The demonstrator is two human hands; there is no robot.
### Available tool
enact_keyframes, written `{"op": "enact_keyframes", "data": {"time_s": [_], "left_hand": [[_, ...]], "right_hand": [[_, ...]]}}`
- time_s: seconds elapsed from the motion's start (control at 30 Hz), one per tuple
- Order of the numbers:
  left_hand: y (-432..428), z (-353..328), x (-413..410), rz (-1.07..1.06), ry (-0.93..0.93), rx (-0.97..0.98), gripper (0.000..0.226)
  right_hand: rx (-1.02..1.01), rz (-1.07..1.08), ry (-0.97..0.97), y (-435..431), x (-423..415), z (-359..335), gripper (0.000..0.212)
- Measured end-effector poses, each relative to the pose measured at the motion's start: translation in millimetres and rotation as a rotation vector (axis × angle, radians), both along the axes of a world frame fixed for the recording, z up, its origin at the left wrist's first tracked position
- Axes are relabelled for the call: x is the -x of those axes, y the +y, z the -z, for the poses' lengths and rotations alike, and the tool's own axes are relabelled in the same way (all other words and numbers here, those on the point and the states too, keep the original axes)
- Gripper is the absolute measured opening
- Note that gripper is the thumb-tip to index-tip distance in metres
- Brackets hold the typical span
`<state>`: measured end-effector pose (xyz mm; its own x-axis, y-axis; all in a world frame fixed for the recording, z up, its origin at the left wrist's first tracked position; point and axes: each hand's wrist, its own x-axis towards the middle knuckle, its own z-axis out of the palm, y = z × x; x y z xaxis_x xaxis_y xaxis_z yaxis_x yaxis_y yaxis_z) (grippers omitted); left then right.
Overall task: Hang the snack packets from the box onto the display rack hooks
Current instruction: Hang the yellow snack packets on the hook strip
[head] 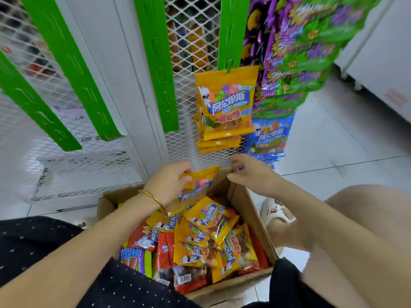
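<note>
A cardboard box (255, 214) on the floor holds several yellow, red and purple snack packets (206, 236). My left hand (171, 181) grips one yellow packet (195, 187) by its top edge, lifted above the box's far side. My right hand (251, 174) hovers just right of it with fingers spread and nothing in them. Right above, yellow packets (226, 103) hang from a green clip strip (231, 32) on the white mesh rack (191, 41). Blue packets (269, 136) hang to their right.
Three more green strips, such as the one beside the loaded strip (155, 63), hang bare on the rack to the left. Purple-green packets (300, 45) hang at the upper right. My knee (367, 207) and a white sandal (278, 212) are right of the box, on tiled floor.
</note>
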<state>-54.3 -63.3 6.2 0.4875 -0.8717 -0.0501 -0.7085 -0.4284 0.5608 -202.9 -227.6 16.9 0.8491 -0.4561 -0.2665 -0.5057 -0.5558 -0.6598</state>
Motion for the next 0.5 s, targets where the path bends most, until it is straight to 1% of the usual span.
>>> {"op": "enact_keyframes", "data": {"time_s": [0.07,0.1,0.13,0.2,0.23,0.3,0.37,0.43,0.5], "left_hand": [[-7,-22,4,0.062,-0.069,0.054,0.003],[-12,-34,6,0.09,-0.091,0.084,0.005],[-17,-47,7,0.113,-0.1,0.111,0.008],[-30,-73,7,0.14,-0.107,0.17,0.011],[-36,-86,6,0.147,-0.124,0.198,0.01],[-49,-109,1,0.152,-0.149,0.241,0.003],[-65,-132,-6,0.094,-0.133,0.328,0.014],[-84,-153,-12,-0.039,-0.105,0.489,0.026],[-102,-168,-18,-0.138,-0.038,0.618,0.032]], "right_hand": [[-0.034,-0.083,-0.116,-3,-4,-19,0.055],[-0.034,-0.109,-0.17,-5,-8,-26,0.048],[-0.048,-0.113,-0.227,-6,-11,-36,0.036],[-0.174,-0.068,-0.334,-10,-16,-53,0.007],[-0.219,-0.044,-0.389,-14,-19,-61,0.005],[-0.25,-0.005,-0.472,-26,-22,-77,0.01],[-0.232,0.006,-0.544,-39,-26,-91,0.012],[-0.186,0.019,-0.624,-50,-31,-101,0.016],[-0.117,0.032,-0.706,-55,-35,-109,0.016]]}}
